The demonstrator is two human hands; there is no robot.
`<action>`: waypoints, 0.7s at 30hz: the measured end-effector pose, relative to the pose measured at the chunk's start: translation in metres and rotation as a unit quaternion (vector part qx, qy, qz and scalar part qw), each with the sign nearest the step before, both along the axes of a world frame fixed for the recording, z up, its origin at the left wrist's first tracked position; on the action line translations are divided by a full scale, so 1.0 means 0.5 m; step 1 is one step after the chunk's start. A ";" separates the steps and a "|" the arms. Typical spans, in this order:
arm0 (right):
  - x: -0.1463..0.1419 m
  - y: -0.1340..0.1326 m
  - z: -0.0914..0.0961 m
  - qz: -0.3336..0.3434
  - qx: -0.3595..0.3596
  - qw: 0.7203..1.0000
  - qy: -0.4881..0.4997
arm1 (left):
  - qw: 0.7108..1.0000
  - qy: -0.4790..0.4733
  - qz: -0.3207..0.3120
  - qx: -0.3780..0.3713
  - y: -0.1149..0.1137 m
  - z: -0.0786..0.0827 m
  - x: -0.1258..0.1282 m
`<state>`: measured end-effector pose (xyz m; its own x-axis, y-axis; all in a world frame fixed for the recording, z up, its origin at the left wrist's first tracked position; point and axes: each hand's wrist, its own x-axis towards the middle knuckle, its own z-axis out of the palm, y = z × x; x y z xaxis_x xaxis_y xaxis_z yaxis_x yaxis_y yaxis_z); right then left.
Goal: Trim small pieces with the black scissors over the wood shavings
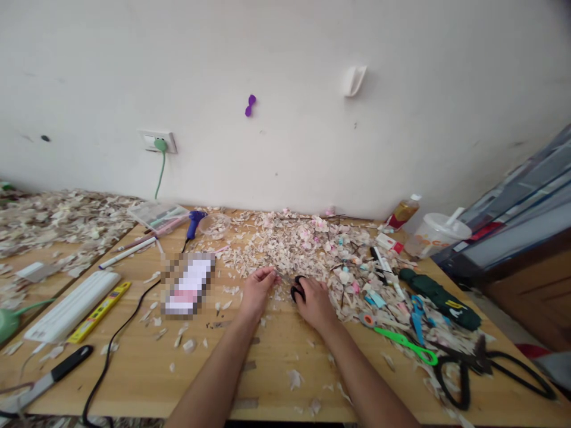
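Both hands are over the middle of the wooden table [276, 356]. My right hand [314, 300] grips small black-handled scissors [298, 290], their blades pointing left toward my other hand. Thumb and fingers of my left hand [259, 288] are pinched at the scissor tips; a small pale piece seems to be between them, too small to name. Just beyond the hands spreads a heap of pale dried petals or shell-like flakes [276, 244]. Pink and white blossoms [319, 226] on thin dark twigs lie among the flakes.
Left are a phone [190, 285], a blue glue gun [194, 223], a black cord [129, 318] and a yellow ruler-like strip [100, 312]. Right are green scissors [405, 343], large black shears [473, 359], a dark green umbrella [441, 297], a bottle [405, 211] and a lidded cup [439, 235].
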<state>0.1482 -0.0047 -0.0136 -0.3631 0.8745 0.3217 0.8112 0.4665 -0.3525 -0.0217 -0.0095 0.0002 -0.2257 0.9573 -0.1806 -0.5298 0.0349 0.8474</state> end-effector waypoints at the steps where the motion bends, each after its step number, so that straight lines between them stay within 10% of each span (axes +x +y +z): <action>1: 0.000 0.000 0.000 -0.001 -0.002 1.000 0.001 | 1.000 0.010 -0.001 0.002 0.000 -0.002 0.000; 12: 0.006 0.005 -0.006 0.001 -0.003 1.000 0.014 | 0.985 0.166 -0.015 0.047 0.000 0.010 -0.017; 21: 0.005 0.003 -0.003 -0.030 0.033 0.998 0.034 | 1.000 0.024 -0.015 0.006 -0.001 0.009 -0.002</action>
<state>0.1506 -0.0032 -0.0150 -0.2862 0.8702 0.4010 0.8141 0.4416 -0.3772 -0.0228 -0.0100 0.0047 -0.2044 0.9660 -0.1584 -0.4866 0.0402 0.8727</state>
